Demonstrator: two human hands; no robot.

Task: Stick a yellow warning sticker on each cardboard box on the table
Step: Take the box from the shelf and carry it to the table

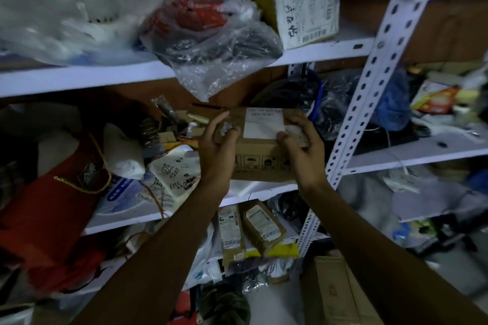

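Item: cardboard box [260, 144], brown, white label on top, handling symbols on front face; held at middle shelf [264, 188] level, front edge. Left grip [217, 146]: fingers curled over box's left end, grasping it. Right grip [303, 144]: thumb and fingers clamped on right end. Adj.: clear plastic bag [211, 42] w/ red and black contents on upper shelf; labelled carton [303, 8] to its right; red bag [50, 208] lower left.
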